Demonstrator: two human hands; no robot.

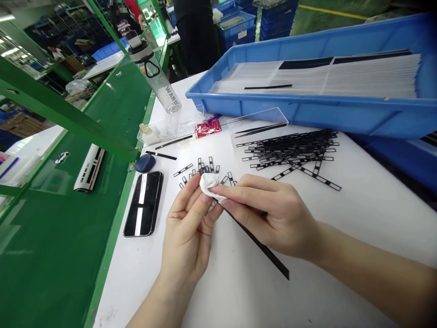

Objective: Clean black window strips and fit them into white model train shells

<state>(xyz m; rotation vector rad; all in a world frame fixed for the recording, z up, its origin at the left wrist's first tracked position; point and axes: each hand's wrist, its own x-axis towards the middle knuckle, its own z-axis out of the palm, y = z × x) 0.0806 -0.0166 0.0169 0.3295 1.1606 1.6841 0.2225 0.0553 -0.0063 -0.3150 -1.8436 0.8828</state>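
Note:
A small folded white cloth (209, 182) is pinched between my two hands, above the table. My left hand (186, 228) is closed at its left side, thumb and fingertips against the cloth. From the right, my right hand (269, 212) presses its index fingertip into the fold, with the thumb just below. A long thin black strip (262, 248) slants down to the right from under the fingers; its upper end is hidden by the cloth and fingers. Just behind the hands lie several short black strips with pale windows (205, 167).
A pile of black strips (290, 150) lies back right, before a large blue bin (246, 102) of white sheets. At left are a phone (143, 205), a dark blue case (145, 163) and a green partition (68, 237). A clear bottle (160, 84) stands behind a red packet (208, 129).

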